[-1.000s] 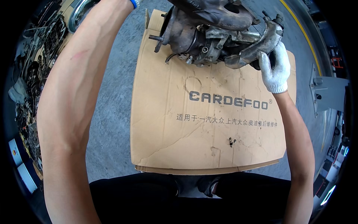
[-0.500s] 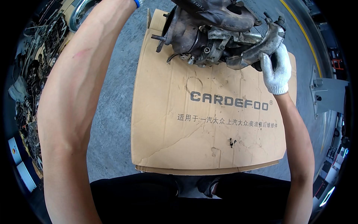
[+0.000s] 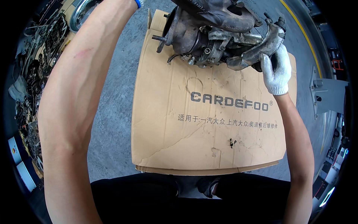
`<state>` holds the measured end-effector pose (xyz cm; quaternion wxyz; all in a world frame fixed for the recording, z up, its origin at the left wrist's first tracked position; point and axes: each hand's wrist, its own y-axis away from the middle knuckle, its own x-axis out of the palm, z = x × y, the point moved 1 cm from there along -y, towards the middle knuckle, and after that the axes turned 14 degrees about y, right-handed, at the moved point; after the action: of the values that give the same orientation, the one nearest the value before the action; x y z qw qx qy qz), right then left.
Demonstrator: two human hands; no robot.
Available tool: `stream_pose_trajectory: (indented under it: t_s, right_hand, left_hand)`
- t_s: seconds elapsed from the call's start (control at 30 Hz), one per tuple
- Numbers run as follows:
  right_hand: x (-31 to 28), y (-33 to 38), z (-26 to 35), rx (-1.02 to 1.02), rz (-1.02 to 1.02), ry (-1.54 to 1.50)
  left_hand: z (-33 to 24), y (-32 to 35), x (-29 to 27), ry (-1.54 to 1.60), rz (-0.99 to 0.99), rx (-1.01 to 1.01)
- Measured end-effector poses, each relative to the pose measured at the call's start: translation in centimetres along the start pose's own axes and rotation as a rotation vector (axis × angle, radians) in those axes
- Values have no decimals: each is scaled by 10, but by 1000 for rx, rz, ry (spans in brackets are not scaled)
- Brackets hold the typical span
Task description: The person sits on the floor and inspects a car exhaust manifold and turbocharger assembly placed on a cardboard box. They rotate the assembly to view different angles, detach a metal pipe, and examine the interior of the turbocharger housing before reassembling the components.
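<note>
A dirty turbocharger [image 3: 214, 46] with a dark cast manifold [image 3: 223, 18] rests on the far part of a cardboard box [image 3: 164, 138]; its top runs past the upper edge. My right hand [image 3: 276, 72], in a white knit glove, grips the turbocharger's right end by a curved silvery metal part [image 3: 257, 54]. The thumb lies against its near side, while the other fingers are mostly hidden behind it. My left arm reaches up to the top edge, where only the blue-trimmed cuff of a glove [image 3: 140, 3] shows. What the left fingers do is out of sight.
A small black scrap [image 3: 232, 143] lies on the box's near part. Grey floor [image 3: 112, 123] surrounds it. Piled metal parts [image 3: 28, 86] line the far left, near a round shiny metal rim [image 3: 79, 15]. At right stands a grey metal bracket [image 3: 328, 95], beside a yellow floor line [image 3: 301, 28].
Almost nothing differs. My left forearm has shifted very slightly to the right; my right hand keeps its hold on the turbocharger, which stays in place.
</note>
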<state>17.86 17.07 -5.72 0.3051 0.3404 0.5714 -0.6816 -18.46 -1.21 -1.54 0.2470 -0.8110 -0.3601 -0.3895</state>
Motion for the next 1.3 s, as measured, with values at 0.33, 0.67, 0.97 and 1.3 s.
stream_pose_trajectory:
  t_s: [0.33, 0.67, 0.97, 1.3]
  right_hand:
    - [-1, 0, 1, -1, 1, -10]
    - [-4, -4, 7, -28, -34, 58]
    - [-5, -6, 7, -48, -56, 59]
    - [-4, 1, 2, -36, -24, 82]
  left_hand:
    - [2, 2, 0, 7, 29, -76]
    - [-2, 16, 13, 80, 205, -136]
    - [5, 25, 24, -24, 141, 12]
    - [13, 6, 0, 25, 26, -98]
